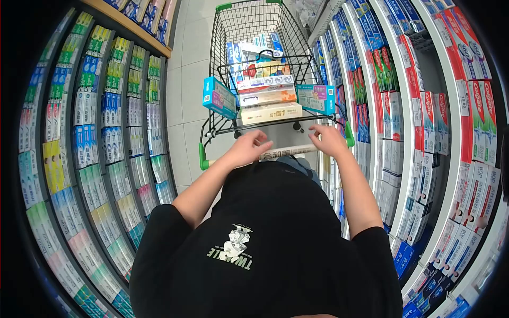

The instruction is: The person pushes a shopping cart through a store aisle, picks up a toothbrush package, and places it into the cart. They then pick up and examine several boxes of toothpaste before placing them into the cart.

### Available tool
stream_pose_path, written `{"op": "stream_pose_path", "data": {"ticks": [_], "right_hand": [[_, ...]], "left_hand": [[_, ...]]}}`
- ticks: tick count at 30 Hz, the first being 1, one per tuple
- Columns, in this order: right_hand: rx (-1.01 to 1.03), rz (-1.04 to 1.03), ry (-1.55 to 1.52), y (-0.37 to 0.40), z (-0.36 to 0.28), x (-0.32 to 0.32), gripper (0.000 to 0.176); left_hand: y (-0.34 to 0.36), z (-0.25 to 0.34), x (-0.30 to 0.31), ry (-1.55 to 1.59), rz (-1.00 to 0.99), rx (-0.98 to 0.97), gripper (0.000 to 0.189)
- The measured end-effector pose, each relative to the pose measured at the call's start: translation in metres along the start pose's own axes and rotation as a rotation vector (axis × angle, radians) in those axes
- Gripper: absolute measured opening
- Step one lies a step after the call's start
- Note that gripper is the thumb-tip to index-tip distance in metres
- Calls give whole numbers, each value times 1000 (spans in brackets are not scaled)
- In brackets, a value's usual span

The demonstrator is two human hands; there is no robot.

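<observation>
Both my hands hover over the push handle [283, 153] of a shopping cart [210, 71]. My left hand [248, 149] is left of the lettering on the handle, its fingers loosely bent and apart with nothing between them. On the right side, my right hand [327, 140] overlaps the handle near its green end cap, fingers half curled and apart, also holding nothing. Stacked boxes fill the near part of the cart, with a cream box [271, 113] closest to me. A blue box [219, 98] stands at the left, a teal box [316, 99] at the right.
Shelves of toothbrush packs [111, 108] and toothpaste boxes line the left side. More shelves with red toothpaste boxes [482, 108] and white cartons rise close on the right. Grey tiled floor [192, 47] runs along the cart's left side.
</observation>
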State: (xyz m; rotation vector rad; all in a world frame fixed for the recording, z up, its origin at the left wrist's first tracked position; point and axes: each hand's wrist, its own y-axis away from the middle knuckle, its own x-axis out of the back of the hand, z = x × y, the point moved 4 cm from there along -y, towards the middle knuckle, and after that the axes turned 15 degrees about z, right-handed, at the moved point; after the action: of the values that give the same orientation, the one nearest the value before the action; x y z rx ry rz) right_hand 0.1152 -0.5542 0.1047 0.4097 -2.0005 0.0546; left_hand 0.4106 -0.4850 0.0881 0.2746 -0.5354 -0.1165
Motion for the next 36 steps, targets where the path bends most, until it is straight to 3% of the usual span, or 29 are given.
{"op": "stream_pose_path", "data": {"ticks": [2, 4, 7, 11, 16, 21, 22, 25, 26, 29, 30, 31, 33, 34, 36], "right_hand": [[-35, 44, -55, 12, 2, -3, 26], [-116, 70, -121, 21, 1, -5, 25], [-229, 161, -53, 23, -2, -5, 27], [-361, 149, 30, 25, -10, -5, 31], [-335, 167, 48, 27, -5, -4, 27], [-269, 251, -23, 30, -2, -10, 25], [-231, 240, -26, 29, -1, -12, 27], [-117, 421, -142, 34, -12, 3, 44], [-42, 413, -79, 35, -12, 1, 66], [226, 589, 174, 34, -49, 52, 79], [287, 600, 202, 33, -57, 63, 95], [374, 578, 284, 33, -65, 74, 88], [550, 531, 452, 28, -76, 95, 75], [642, 508, 449, 24, -73, 93, 35], [527, 216, 350, 18, -57, 97, 29]], "left_hand": [[-13, 1, 10, -5, 157, -35, 43], [-47, -10, 16, -202, 385, -210, 41], [-100, -31, 16, -488, 523, -252, 57], [-146, -72, 0, -730, 450, -252, 72], [-153, -79, 1, -882, 422, -350, 47], [-137, -71, 6, -506, 309, -163, 35], [-128, -58, 10, -507, 336, -201, 34], [-96, -36, 25, -481, 397, -284, 33], [-83, -29, 27, -430, 379, -281, 37], [-38, 7, 31, -330, 338, -356, 45], [-24, 20, 31, -304, 327, -392, 46], [-13, 32, 29, -273, 322, -485, 47], [7, 58, 25, -196, 249, -471, 48], [12, 61, 21, -200, 252, -485, 53], [17, 57, 15, -99, 337, -411, 59]]}}
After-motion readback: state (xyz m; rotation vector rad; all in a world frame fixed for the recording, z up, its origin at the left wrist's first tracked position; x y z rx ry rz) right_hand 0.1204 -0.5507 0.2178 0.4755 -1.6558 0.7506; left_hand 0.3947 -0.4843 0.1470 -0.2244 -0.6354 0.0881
